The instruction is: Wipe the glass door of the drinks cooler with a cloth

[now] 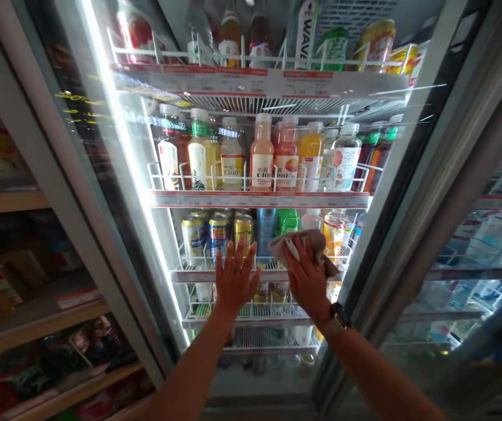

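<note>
In the head view, my left hand (236,280) is raised in front of a lit drinks fridge, fingers spread, with nothing in it. It appears to rest flat on the glass door, near a row of cans (219,234). To its right, my right hand (308,283) presses a brownish cloth (316,240) against the glass. Part of the cloth bunches out above and beside the fingers. A watch (340,316) is on the right wrist. Behind the glass, bottles of coloured drinks (262,152) line the shelf above both hands.
A bright light strip (114,117) runs down the fridge's left side. The dark door frame (409,193) stands close to my right arm. Wooden shelves with packaged goods (9,204) are on the left. Another glass-fronted fridge (474,275) is on the right.
</note>
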Demonstrator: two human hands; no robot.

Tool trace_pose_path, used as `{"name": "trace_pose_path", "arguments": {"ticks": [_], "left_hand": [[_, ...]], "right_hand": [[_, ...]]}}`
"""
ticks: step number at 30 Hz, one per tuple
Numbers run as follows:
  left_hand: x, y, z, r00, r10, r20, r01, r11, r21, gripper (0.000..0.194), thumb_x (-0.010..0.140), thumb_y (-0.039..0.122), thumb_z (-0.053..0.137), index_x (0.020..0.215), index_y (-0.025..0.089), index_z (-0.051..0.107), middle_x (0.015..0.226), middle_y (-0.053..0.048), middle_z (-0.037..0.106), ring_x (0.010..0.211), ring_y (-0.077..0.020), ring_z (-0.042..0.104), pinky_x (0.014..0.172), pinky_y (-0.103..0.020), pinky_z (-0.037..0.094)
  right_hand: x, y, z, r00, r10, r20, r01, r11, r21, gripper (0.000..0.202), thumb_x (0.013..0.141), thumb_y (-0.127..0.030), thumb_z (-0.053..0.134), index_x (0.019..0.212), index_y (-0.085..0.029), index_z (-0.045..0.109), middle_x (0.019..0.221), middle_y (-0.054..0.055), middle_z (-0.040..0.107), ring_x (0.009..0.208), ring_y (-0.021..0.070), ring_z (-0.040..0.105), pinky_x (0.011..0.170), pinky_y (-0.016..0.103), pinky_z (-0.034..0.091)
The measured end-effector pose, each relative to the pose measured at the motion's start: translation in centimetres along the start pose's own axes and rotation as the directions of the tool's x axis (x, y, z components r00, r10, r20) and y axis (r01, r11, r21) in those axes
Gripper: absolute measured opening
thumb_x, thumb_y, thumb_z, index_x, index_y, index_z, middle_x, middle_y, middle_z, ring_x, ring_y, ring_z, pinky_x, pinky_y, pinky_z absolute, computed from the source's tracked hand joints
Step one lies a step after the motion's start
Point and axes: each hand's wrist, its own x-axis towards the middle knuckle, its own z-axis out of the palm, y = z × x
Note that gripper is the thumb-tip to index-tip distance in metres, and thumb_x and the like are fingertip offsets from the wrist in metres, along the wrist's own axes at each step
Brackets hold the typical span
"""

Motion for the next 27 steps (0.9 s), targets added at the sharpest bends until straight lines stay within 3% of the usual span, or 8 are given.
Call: {"name": "trace_pose_path", "arguments": {"ticks": [4, 7, 9, 15, 18, 20, 22, 27], "left_hand": [[0.1, 0.1, -0.1, 1.0, 0.009, -0.004, -0.009, 1.0, 0.01, 0.063, 0.099, 0.037, 0.04, 0.156, 0.02, 0.021, 0.163, -0.007, 0.018, 0.152, -0.0256, 0.013, 0.125, -0.045, 0.011], [0.1, 0.0, -0.1, 1.0, 0.015, -0.008, -0.015, 1.0, 0.01, 0.061, 0.1, 0.036, 0.038, 0.156, 0.019, 0.022, 0.163, -0.007, 0.016, 0.152, -0.0255, 0.013, 0.125, -0.045, 0.01], [0.1, 0.0, -0.2, 1.0, 0.015, -0.002, -0.015, 1.0, 0.008, 0.06, 0.1, 0.037, 0.036, 0.156, 0.02, 0.022, 0.163, -0.007, 0.017, 0.152, -0.025, 0.014, 0.125, -0.044, 0.01], [-0.1, 0.0, -0.2, 1.0, 0.001, 0.016, -0.001, 1.0, 0.015, 0.06, 0.1, 0.038, 0.037, 0.156, 0.02, 0.023, 0.16, -0.009, 0.028, 0.151, -0.0252, 0.018, 0.124, -0.046, 0.013], [-0.3, 0.0, -0.2, 1.0, 0.004, 0.027, -0.005, 1.0, 0.024, 0.061, 0.099, 0.038, 0.038, 0.156, 0.02, 0.022, 0.16, -0.009, 0.029, 0.151, -0.025, 0.018, 0.124, -0.046, 0.014], [-0.4, -0.1, -0.2, 1.0, 0.007, 0.029, -0.008, 1.0, 0.028, 0.061, 0.1, 0.038, 0.035, 0.156, 0.02, 0.022, 0.16, -0.009, 0.028, 0.151, -0.0254, 0.018, 0.124, -0.046, 0.013], [-0.5, -0.2, -0.2, 0.999, 0.014, 0.034, -0.014, 1.0, 0.02, 0.06, 0.1, 0.041, 0.032, 0.156, 0.019, 0.022, 0.16, -0.009, 0.028, 0.151, -0.0258, 0.018, 0.124, -0.047, 0.013], [-0.6, -0.4, -0.3, 0.998, 0.032, 0.048, -0.032, 0.999, 0.006, 0.064, 0.101, 0.05, 0.024, 0.156, 0.018, 0.02, 0.16, -0.01, 0.029, 0.152, -0.026, 0.016, 0.124, -0.047, 0.012]], "right_hand": [[-8.7, -0.8, 2.3, 0.987, -0.148, 0.055, 0.146, 0.988, 0.04, 0.048, 0.091, -0.007, 0.043, 0.129, -0.028, 0.063, 0.139, 0.005, 0.061, 0.144, 0.0187, 0.037, 0.117, 0.041, 0.027], [-11.5, -0.6, 2.9, 0.978, -0.208, 0.005, 0.207, 0.973, 0.105, 0.04, 0.09, -0.006, 0.046, 0.111, -0.028, 0.07, 0.127, 0.001, 0.069, 0.146, 0.0124, 0.031, 0.123, 0.039, 0.013], [-10.1, 0.1, 2.2, 0.981, -0.192, -0.005, 0.192, 0.975, 0.114, 0.036, 0.09, -0.008, 0.048, 0.113, -0.027, 0.07, 0.129, 0.002, 0.068, 0.147, 0.0143, 0.031, 0.123, 0.041, 0.01], [1.2, 1.8, -1.3, 0.997, -0.046, -0.068, 0.05, 0.997, 0.06, 0.046, 0.095, -0.026, 0.053, 0.142, -0.023, 0.051, 0.151, 0.012, 0.047, 0.147, 0.0284, 0.032, 0.121, 0.053, 0.015], [4.0, 1.1, -1.7, 0.996, -0.005, -0.091, 0.01, 0.998, 0.056, 0.055, 0.096, -0.026, 0.053, 0.149, -0.024, 0.041, 0.156, 0.013, 0.04, 0.148, 0.0307, 0.028, 0.119, 0.053, 0.02], [3.6, 0.2, -1.2, 0.997, -0.033, -0.073, 0.038, 0.997, 0.062, 0.056, 0.095, -0.021, 0.05, 0.15, -0.025, 0.039, 0.156, 0.011, 0.041, 0.149, 0.0292, 0.027, 0.119, 0.051, 0.02], [1.4, -0.8, -0.1, 0.996, -0.084, -0.036, 0.086, 0.993, 0.078, 0.055, 0.094, -0.015, 0.048, 0.148, -0.024, 0.044, 0.154, 0.01, 0.045, 0.15, 0.0266, 0.025, 0.12, 0.048, 0.018], [-7.5, -1.7, 2.3, 0.974, -0.223, 0.024, 0.218, 0.966, 0.137, 0.045, 0.092, -0.007, 0.044, 0.129, -0.025, 0.062, 0.145, 0.004, 0.056, 0.152, 0.0164, 0.018, 0.123, 0.042, 0.008]]}}
